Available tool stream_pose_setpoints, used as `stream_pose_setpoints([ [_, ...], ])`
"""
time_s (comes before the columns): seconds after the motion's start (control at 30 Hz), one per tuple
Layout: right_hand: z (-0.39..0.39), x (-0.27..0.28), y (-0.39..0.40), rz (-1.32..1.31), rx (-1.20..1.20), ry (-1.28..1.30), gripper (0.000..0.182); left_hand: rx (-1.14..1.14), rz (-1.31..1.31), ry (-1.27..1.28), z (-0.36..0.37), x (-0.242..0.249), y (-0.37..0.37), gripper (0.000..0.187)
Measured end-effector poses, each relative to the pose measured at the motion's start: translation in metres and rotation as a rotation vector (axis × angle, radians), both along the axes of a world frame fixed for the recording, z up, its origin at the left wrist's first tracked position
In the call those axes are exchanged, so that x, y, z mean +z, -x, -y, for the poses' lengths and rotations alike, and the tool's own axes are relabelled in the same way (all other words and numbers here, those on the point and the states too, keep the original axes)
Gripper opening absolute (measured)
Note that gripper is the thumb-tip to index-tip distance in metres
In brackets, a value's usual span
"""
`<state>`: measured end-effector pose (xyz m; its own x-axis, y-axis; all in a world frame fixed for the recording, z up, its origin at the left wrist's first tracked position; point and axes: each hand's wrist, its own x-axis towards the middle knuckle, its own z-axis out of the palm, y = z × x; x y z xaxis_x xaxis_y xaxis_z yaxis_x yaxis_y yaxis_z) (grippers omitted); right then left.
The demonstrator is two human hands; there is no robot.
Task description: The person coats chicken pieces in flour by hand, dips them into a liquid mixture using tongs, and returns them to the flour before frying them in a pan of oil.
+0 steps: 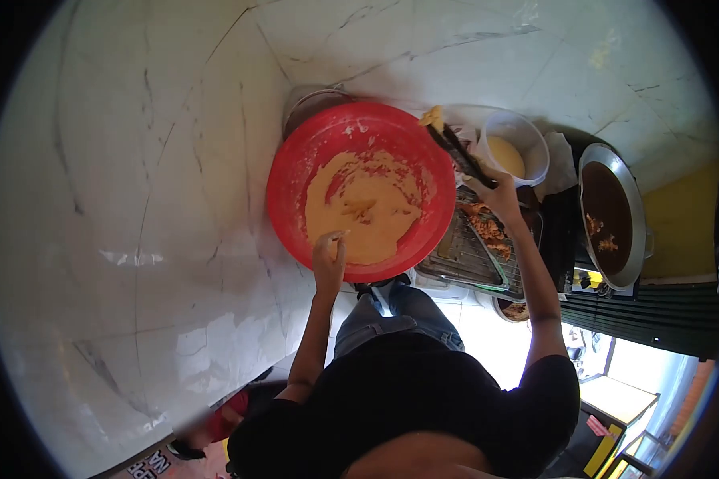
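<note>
A large red basin [286, 195] holds pale flour, with a small battered-looking piece [359, 209] lying in the middle of it. Over the basin's near rim is my left hand [328, 254], its fingers curled together and dusted at the tips; what they hold, if anything, is too small to make out. My right hand [497, 193] grips dark tongs [463, 153], which point up and left past the basin's right rim. At the tongs' far end is a yellowish, batter-coated piece [432, 118]. Just beyond my right hand stands a clear plastic tub [542, 156] of pale yellow liquid.
Fried pieces [491, 230] lie on a wire rack tray [463, 259] right of the basin. Farther right, a wide metal pan [639, 215] of brown oil has a few pieces frying. Marbled wall tiles [160, 160] rise behind and left. Another person's red sleeve [230, 409] shows lower left.
</note>
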<state>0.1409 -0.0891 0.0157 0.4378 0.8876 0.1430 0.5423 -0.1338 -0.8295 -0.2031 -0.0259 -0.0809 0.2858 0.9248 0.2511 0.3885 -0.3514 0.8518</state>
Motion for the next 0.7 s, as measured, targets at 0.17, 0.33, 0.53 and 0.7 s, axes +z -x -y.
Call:
stream_pose_setpoints([
  [0.17, -0.024, -0.011, 0.093, 0.271, 0.33, 0.319, 0.047, 0.181, 0.042, -0.068, 0.004, -0.011, 0.034, 0.018],
  [0.33, -0.033, -0.063, 0.143, 0.402, 0.555, 0.443, 0.045, 0.226, 0.123, -0.063, 0.005, -0.008, 0.045, 0.02],
  [0.53, -0.039, -0.064, 0.134, 0.43, 0.567, 0.43, 0.046, 0.249, 0.115, -0.044, 0.002, -0.019, 0.059, 0.02],
  [0.7, -0.033, -0.014, 0.069, 0.111, 0.453, 0.377, 0.044, 0.21, 0.094, -0.033, 0.001, -0.018, 0.048, 0.02],
])
